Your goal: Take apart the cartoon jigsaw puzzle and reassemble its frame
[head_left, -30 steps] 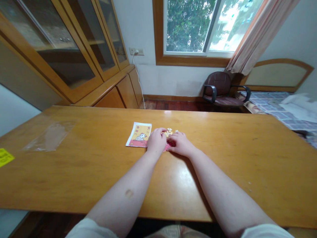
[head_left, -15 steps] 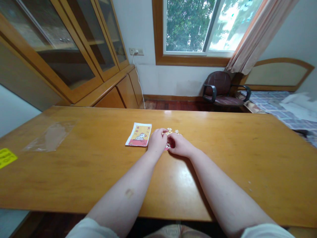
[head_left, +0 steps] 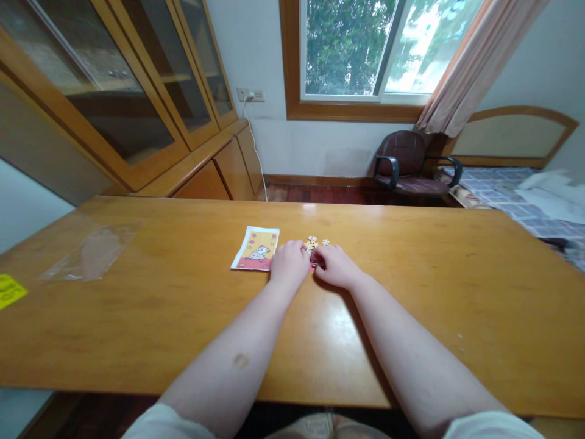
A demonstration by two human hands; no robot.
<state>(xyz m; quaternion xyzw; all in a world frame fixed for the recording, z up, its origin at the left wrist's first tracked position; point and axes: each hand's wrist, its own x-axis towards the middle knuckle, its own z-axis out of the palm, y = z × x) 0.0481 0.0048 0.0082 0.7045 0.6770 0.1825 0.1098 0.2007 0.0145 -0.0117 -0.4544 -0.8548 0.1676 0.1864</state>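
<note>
Your hands meet close together near the middle of the wooden counter [head_left: 159, 317], over a small cluster of jigsaw puzzle pieces [head_left: 311, 243]. Some pale pieces lie just beyond your fingers, with one single piece [head_left: 325, 242] slightly apart to the right; a bit of pink shows in the gap between your hands. Your left hand [head_left: 290, 262] is palm down with its fingers bent inward, and you cannot tell from here whether it grasps a piece. Your right hand [head_left: 337, 267] curls its fingers and thumb toward the pink bit, but whether they pinch it is hidden. Just left of your left hand lies a picture sheet [head_left: 255, 249] with a white animal on yellow and pink. A clear plastic bag [head_left: 94, 253] lies flat farther left, near a yellow label [head_left: 10, 291].
</note>
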